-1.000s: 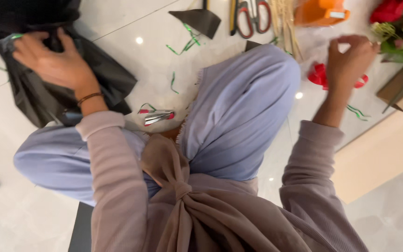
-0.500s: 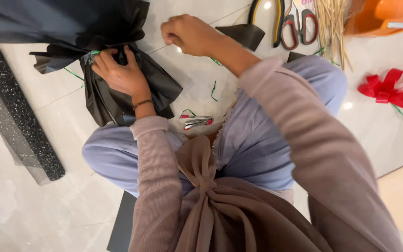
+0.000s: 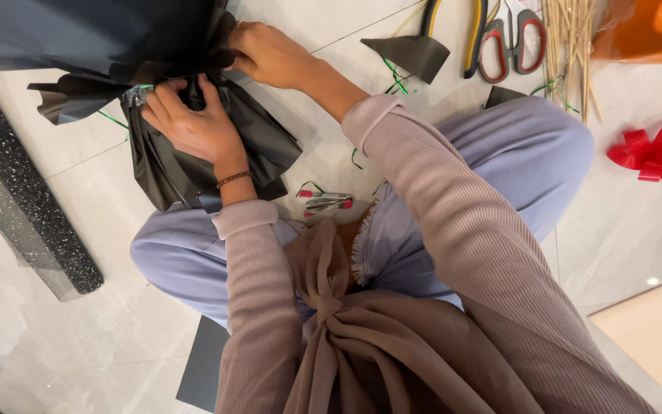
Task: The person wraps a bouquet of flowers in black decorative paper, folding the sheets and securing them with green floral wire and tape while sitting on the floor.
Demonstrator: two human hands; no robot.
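We saw the black wrapping paper [image 3: 193, 146] bunched on the pale tiled floor [image 3: 55, 337], a dark speckled strip [image 3: 24, 199] just left of it and open tile beyond that. Our left hand [image 3: 193, 126] clenched the paper's gathered neck; our right hand [image 3: 270, 54] gripped the paper just above. Right of the paper lay a small stapler [image 3: 327, 203], scissors [image 3: 511, 38] and a red bow [image 3: 653, 153].
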